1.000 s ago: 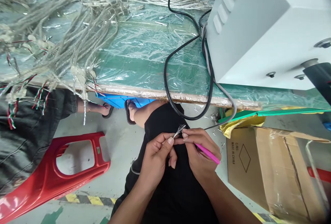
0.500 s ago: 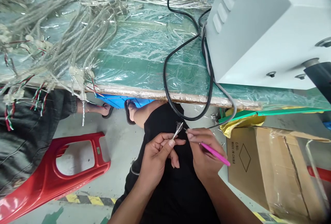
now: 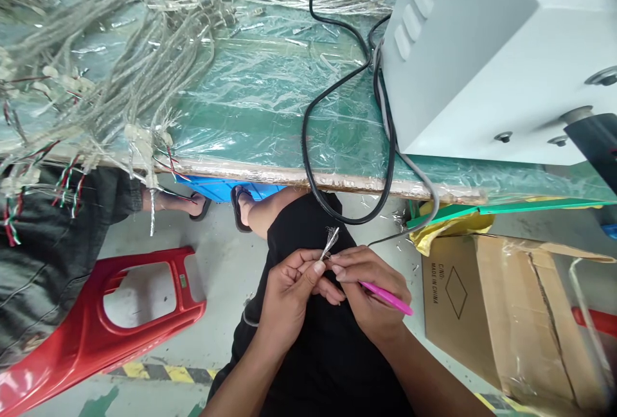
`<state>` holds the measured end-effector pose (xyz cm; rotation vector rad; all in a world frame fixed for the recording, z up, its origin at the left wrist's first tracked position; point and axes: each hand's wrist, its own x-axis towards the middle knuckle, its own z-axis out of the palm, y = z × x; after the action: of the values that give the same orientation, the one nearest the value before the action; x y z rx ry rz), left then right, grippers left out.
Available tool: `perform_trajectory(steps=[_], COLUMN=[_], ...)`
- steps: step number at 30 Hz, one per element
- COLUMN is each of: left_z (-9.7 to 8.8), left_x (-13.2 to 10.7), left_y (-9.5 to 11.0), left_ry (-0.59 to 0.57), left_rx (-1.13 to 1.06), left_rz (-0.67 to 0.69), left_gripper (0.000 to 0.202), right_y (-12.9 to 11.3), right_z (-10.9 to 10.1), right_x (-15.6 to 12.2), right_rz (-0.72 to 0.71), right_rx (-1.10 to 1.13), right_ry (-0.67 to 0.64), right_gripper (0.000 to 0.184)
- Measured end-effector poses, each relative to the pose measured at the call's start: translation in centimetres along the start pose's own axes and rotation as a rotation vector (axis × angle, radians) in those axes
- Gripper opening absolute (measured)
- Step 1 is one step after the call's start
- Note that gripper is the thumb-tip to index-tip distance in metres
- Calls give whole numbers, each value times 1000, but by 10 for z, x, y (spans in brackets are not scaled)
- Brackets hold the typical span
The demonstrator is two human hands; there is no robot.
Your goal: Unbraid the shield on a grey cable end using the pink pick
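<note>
Between thumb and fingers, my left hand [image 3: 294, 285] pinches a cable end [image 3: 330, 241] with frayed silvery strands that fan upward over my lap. My right hand [image 3: 373, 288] is closed around a slim tool with a pink handle [image 3: 388, 298], which sticks out to the lower right. The tool's tip is hidden among the fingertips, which meet the cable just below the frayed strands. Whether the tip touches the cable I cannot tell.
Bundles of clear-sheathed cables [image 3: 144, 63] cover the bench's left side. A looped black cord [image 3: 308, 141] hangs over the edge beside a white machine [image 3: 463, 70]. A red stool [image 3: 139, 333], another person's leg [image 3: 62, 230] and a cardboard box [image 3: 506, 314] stand around below.
My right hand has moved left with the pink-handled tool, from just beside the cable end to against it. My left hand stays nearly in place.
</note>
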<state>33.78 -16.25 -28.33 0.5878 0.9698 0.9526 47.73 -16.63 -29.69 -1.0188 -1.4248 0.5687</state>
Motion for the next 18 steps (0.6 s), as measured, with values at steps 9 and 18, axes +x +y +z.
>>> perform_trajectory(steps=[9,18], left_z=[0,-1], left_x=[2,0], left_y=[-1,-1], left_ry=[17,-14], left_rx=[-10,-5], left_rz=[1,7], left_gripper=[15,12], right_y=[1,1], right_z=[-1,0], right_x=[-1,-2], right_rz=[9,20], right_rx=[10,5], right_ry=[-12,-10], right_gripper=[31,33])
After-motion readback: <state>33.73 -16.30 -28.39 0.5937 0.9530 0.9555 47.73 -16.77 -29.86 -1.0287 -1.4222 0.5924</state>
